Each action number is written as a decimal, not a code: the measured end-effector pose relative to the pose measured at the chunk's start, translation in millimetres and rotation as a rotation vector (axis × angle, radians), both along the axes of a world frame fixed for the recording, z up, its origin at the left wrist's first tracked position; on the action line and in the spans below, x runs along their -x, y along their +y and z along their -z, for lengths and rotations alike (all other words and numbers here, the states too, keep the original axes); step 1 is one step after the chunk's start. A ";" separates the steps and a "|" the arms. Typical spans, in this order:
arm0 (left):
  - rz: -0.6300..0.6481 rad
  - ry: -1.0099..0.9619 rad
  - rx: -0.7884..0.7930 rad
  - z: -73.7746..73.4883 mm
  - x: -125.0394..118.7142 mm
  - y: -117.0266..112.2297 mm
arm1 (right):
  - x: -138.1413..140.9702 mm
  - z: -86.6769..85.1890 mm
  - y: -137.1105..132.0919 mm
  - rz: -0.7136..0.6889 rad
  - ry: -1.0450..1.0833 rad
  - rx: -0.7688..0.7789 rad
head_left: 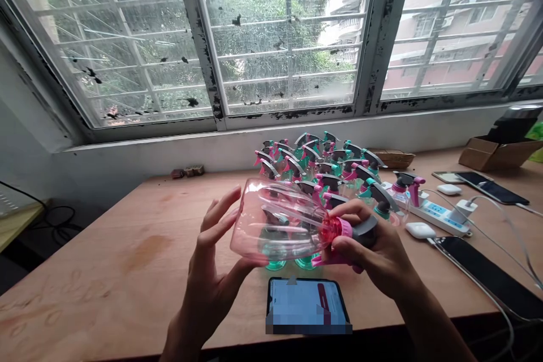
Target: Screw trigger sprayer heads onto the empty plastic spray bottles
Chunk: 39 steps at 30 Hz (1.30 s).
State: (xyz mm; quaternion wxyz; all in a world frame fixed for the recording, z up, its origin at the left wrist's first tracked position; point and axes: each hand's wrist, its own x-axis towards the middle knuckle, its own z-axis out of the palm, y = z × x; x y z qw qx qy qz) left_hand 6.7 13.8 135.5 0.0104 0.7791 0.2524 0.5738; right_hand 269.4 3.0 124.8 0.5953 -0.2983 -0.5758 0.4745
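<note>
I hold a clear pink spray bottle (pixel 275 218) lying sideways above the wooden table (pixel 127 249). My left hand (pixel 214 260) cups the bottle's base with the fingers spread along its side. My right hand (pixel 365 249) is wrapped round the pink and grey trigger head (pixel 354 232) at the bottle's neck. Behind the bottle stands a cluster of several finished spray bottles (pixel 322 167) with pink and teal heads.
A phone (pixel 306 302) lies at the table's near edge below my hands. To the right are a white power strip (pixel 441 215) with cables, other phones (pixel 492 277), small white cases and a cardboard box (pixel 487 153). A window runs along the back.
</note>
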 end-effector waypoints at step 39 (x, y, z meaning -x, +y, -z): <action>-0.003 -0.010 0.051 2.3 -0.6 1.3 | 9.5 -7.8 -3.6 0.176 0.033 -0.093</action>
